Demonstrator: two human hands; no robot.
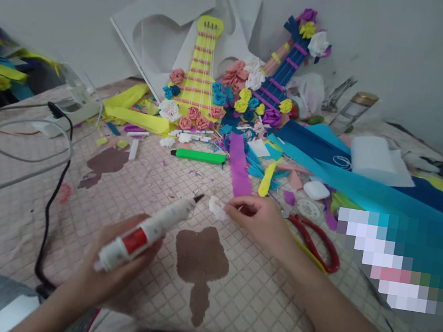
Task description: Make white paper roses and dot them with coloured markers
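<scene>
A white glue bottle with a red label and a dark nozzle is gripped in my left hand, tilted so its tip points up and to the right. My right hand pinches a small white crumpled-paper flower between thumb and finger, just right of the nozzle. Nozzle and flower look slightly apart. Close beside my right hand lie red-handled scissors and a purple paper strip. Beyond the bottle is a green pen-like tool.
A yellow paper guitar with paper roses leans at the back, next to a blue one. Blue paper sheets cover the right side. A grey cable and a power strip lie left. A glass jar stands back right.
</scene>
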